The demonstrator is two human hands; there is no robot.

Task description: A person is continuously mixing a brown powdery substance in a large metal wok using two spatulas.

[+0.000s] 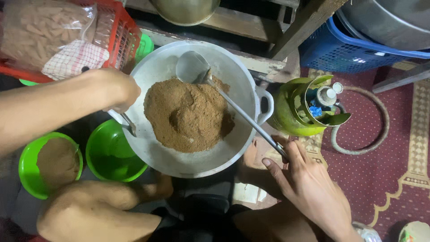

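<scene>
A wide metal wok (156, 152) sits tilted between my knees, holding a heap of brown powder (186, 114). My left hand (117, 89) grips the wok's left handle at its rim. My right hand (309, 186) holds the end of a long metal ladle (193, 67), whose bowl rests on the far side of the powder heap. Below the wok's left edge stand two green bowls: one empty (109, 154), one (29, 166) holding a mound of the same brown powder.
A green gas cylinder (298, 112) with its hose (380, 121) stands right of the wok on a red patterned carpet. A red crate (118, 33) with bagged goods lies at the top left, a blue basket (331, 49) at the top right.
</scene>
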